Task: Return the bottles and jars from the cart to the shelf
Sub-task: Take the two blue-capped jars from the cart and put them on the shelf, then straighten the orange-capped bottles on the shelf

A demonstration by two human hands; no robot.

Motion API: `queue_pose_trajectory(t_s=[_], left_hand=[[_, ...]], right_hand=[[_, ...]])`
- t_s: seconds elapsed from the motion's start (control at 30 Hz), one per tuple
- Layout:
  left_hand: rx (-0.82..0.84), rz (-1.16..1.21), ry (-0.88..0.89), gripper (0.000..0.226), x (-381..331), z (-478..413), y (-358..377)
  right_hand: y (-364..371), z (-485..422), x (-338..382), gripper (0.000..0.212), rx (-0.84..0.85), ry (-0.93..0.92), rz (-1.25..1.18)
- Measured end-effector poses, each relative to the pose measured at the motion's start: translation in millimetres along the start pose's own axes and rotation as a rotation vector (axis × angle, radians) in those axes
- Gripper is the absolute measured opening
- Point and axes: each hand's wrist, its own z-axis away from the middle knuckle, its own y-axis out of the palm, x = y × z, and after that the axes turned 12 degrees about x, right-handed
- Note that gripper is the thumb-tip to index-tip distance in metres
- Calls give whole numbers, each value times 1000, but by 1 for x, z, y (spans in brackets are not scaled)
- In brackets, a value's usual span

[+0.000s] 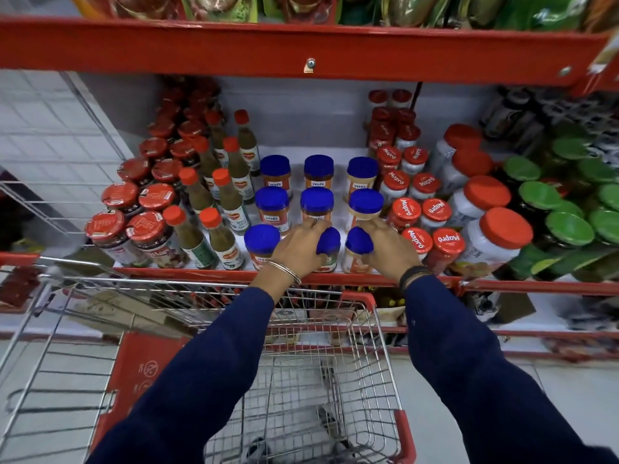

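Observation:
Blue-lidded jars stand in three columns on the white shelf (294,152). My left hand (298,249) is closed around the front middle blue-lidded jar (329,242) at the shelf's front edge. My right hand (388,249) grips the front right blue-lidded jar (358,241) beside it. Both jars stand upright on the shelf. A third front jar (262,239) stands free at the left. The wire cart (335,380) sits below my arms, and its basket looks empty.
Red-capped green sauce bottles (214,229) and red-lidded jars (147,226) crowd the shelf's left. Mapro red-lidded jars (418,239), big white jars (495,236) and green-lidded jars (569,229) fill the right. A red shelf beam (301,48) hangs overhead. A second wire cart (50,329) stands left.

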Motion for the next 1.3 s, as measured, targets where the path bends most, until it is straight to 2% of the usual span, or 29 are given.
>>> queue_pose_trajectory(t_s=[0.1, 0.17, 0.27, 0.33, 0.47, 0.57, 0.67, 0.77, 0.9, 1.1, 1.3], left_hand=[[-73, -7, 20, 66, 0, 15, 3], [-192, 42, 62, 57, 0, 36, 3], [-354, 87, 89, 44, 10, 77, 1], [-456, 114, 74, 37, 27, 104, -2], [-700, 251, 33, 26, 72, 143, -24], [-813, 395, -29, 34, 106, 154, -48], [-665, 636, -66, 57, 138, 148, -66], [-451, 707, -36, 75, 161, 133, -78], [-287, 684, -12, 75, 174, 120, -86], [-354, 519, 2, 40, 180, 114, -85], [-477, 450, 10, 34, 176, 116, -81]], right_hand=[[1, 8, 5, 71, -2, 18, 34], [4, 18, 13, 75, -81, 11, 18], [14, 40, 36, 65, -273, -66, -271], [23, 53, 60, 55, -319, -112, -484], [42, 50, 113, 44, -254, -218, -700], [45, 27, 154, 40, -192, -297, -772], [43, -5, 191, 44, -99, -330, -857], [45, -38, 213, 54, 0, -316, -864], [48, -63, 224, 45, 3, -316, -750], [54, -71, 222, 33, -67, -285, -702], [57, -71, 225, 35, -185, -255, -642]])
